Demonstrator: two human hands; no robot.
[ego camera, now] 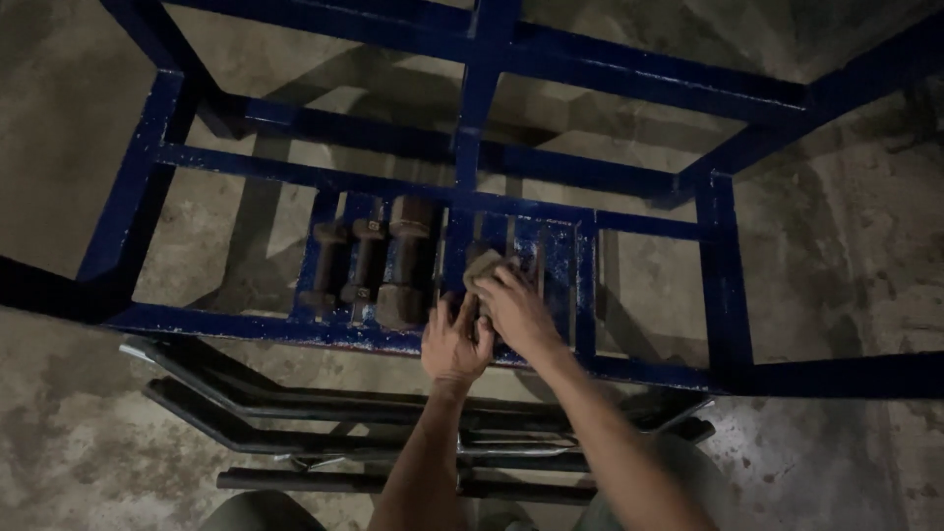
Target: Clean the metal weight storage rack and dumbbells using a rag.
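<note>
A blue-painted steel frame [629, 172] stands over a concrete floor. On its slatted middle shelf [556, 265] lie three big rusty bolts [366, 264] side by side. My right hand [519, 313] grips the hexagonal head of another rusty bolt [482, 265], just right of the three. My left hand [454, 342] rests beside it with fingers spread, touching the bolt's lower part at the shelf's front edge. Most of that bolt's shaft is hidden by my hands.
Several dark metal bars and angle pieces [324, 418] lie stacked on the floor below the frame's front rail [246, 326]. Bare stained concrete [846, 246] surrounds the frame. My knees show at the bottom edge.
</note>
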